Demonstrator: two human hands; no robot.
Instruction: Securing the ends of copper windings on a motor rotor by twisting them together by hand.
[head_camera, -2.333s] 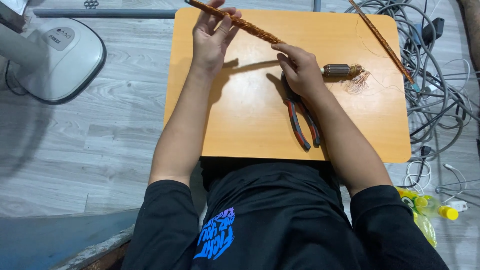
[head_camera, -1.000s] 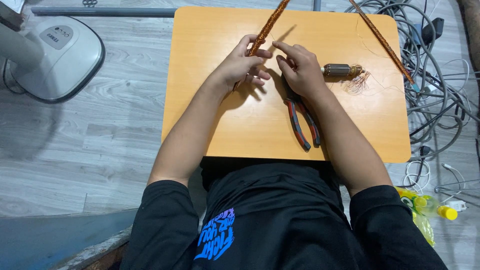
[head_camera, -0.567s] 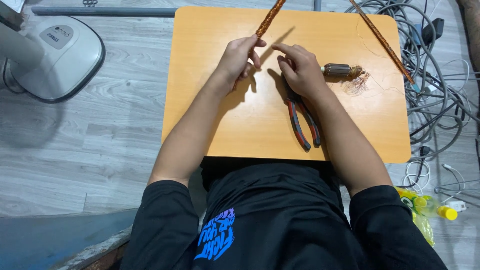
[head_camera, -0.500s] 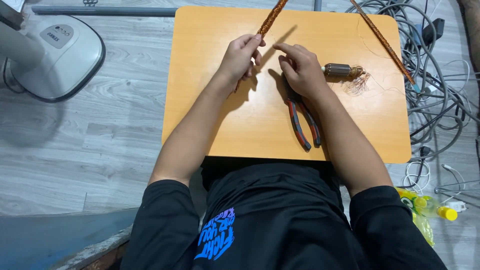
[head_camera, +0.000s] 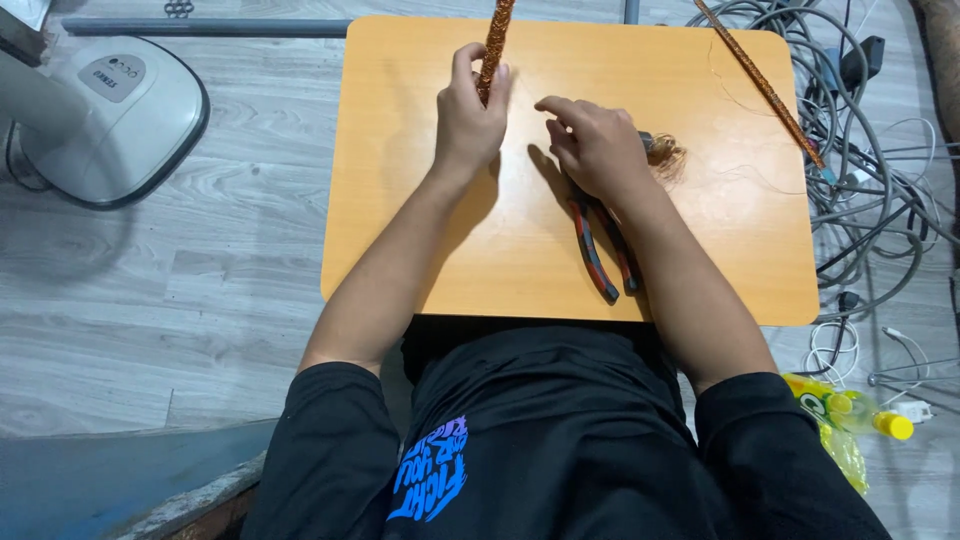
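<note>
Your left hand (head_camera: 470, 115) gripped a copper-orange braided cable (head_camera: 494, 45). The rounded wooden tabletop (head_camera: 700, 230) was light orange. The pliers (head_camera: 605, 250) had red-and-black handles. Your black shirt (head_camera: 540, 440) carried blue and purple lettering. The plank floor (head_camera: 200, 280) was grey.

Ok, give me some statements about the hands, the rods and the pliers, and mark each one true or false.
1. The left hand grips a coppery braided rod. True.
2. The right hand holds the pliers in the air. False: they lie on the wooden table, partly under that hand.
3. A second braided rod lies at the table's far right corner. True.
4. The pliers have blue handles. False: red and grey.
</note>
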